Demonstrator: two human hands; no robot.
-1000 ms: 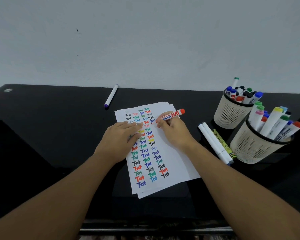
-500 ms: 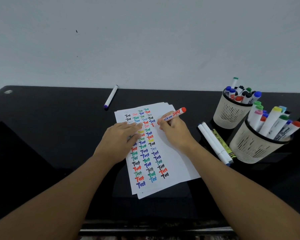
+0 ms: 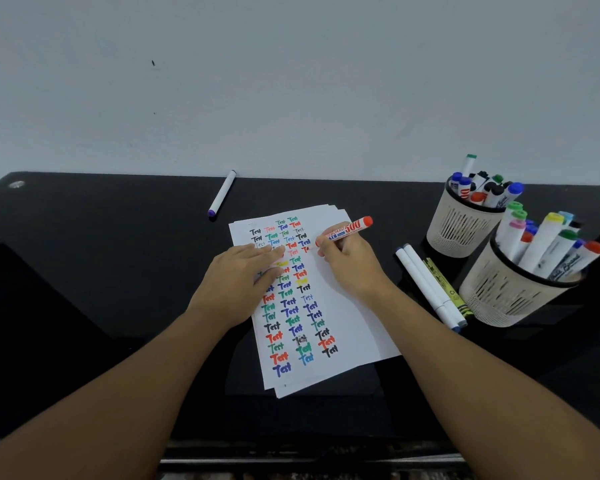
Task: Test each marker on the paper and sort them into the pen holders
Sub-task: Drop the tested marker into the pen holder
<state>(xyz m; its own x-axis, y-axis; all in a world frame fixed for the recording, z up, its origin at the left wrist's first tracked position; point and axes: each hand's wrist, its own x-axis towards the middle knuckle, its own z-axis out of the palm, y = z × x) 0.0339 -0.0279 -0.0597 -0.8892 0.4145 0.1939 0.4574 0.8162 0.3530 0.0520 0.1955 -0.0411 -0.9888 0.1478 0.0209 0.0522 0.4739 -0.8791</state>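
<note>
A stack of white paper (image 3: pixel 352 327) covered with coloured "Test" words lies on the black table. My left hand (image 3: pixel 243 282) presses flat on its left side. My right hand (image 3: pixel 347 263) grips a red whiteboard marker (image 3: pixel 349 229), tip down on the sheet near the upper right of the written columns. Two cream pen holders stand at the right: a far holder (image 3: pixel 459 226) and a near holder (image 3: pixel 503 292), both filled with several markers.
A white marker with a purple end (image 3: pixel 221 194) lies on the table behind the paper. Two white markers (image 3: pixel 426 285) and a yellow-green crayon (image 3: pixel 445 287) lie between the paper and the holders. The wall stands right behind the table's far edge.
The red marker's tip has shifted slightly right across the paper, leaving fresh red strokes. My left hand has stayed flat on the sheet.
</note>
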